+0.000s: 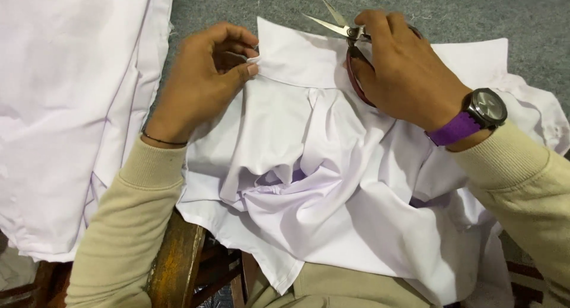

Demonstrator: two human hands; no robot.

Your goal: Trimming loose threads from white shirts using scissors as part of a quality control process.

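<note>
A white garment (332, 183) lies crumpled across my lap and a grey surface, its flat collar band (303, 61) stretched at the top. My left hand (205, 82) pinches the left end of that band between thumb and fingers. My right hand (404, 70) grips a pair of scissors (338, 26) with dark red handles; the silver blades are parted and point up and left, just above the band's upper edge. A watch with a purple strap sits on my right wrist.
A stack of white fabric (65, 112) fills the left side. Grey carpet-like surface (475, 14) runs along the top. A worn wooden chair or stool frame (178, 266) shows below my left forearm.
</note>
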